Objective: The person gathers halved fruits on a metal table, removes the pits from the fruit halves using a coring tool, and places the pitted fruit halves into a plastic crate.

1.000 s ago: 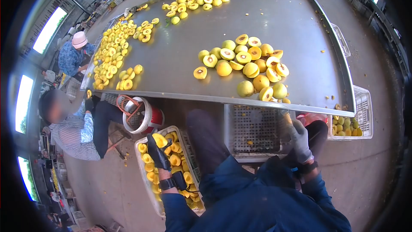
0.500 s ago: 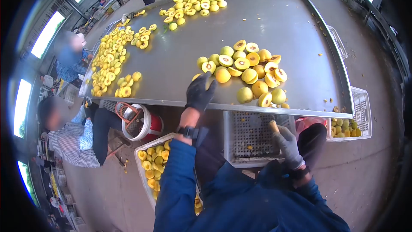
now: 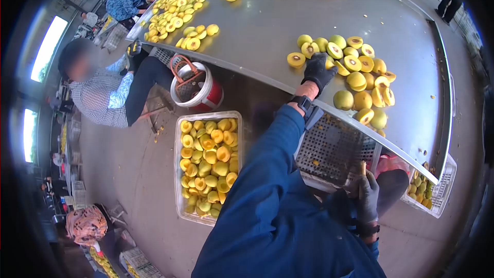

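My left hand (image 3: 320, 73), in a black glove, reaches over the table's near edge into a pile of yellow-green peaches (image 3: 356, 80). Its fingers curl down on a peach half (image 3: 330, 64) at the pile's left side and partly hide it. Many of the fruits are cut, with brown pits or hollows showing. Low on the right, my right hand (image 3: 368, 198), in a grey glove, is closed around a short light wooden handle (image 3: 363, 168); the rest of that tool is hidden.
The metal table (image 3: 267, 36) bears more peach halves (image 3: 180, 7) at its far left. Below stand a dark-bottomed crate (image 3: 334, 144), a white crate of peach halves (image 3: 208, 167), a red-white bucket (image 3: 212, 92) and another crate (image 3: 445, 185). A co-worker (image 3: 103, 85) sits at left.
The view has swung left and down. My left hand has moved from the table edge onto the pile, its fingers now on a peach half. My right hand keeps the wooden handle.
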